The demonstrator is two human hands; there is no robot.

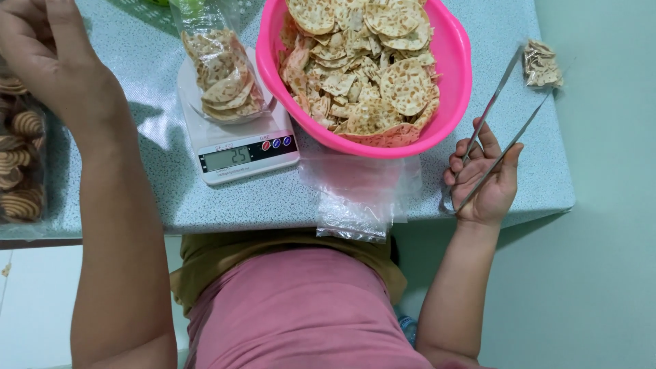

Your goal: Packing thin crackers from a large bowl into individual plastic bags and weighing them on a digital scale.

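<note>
Steel tongs (pixel 504 113) angled up-right, tips away.

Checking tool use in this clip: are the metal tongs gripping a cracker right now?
No. The metal tongs in the right hand point over the table with their tips apart and empty, beside the pink bowl.

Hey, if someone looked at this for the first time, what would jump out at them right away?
First, the big bright pink plastic bowl heaped with round speckled crackers, at the top centre of the pale blue table. Just left of it, a clear plastic bag of the same crackers sits on a small white digital kitchen scale. At the table's right edge the right hand holds long metal tongs, and the left hand reaches up at far left.
</note>
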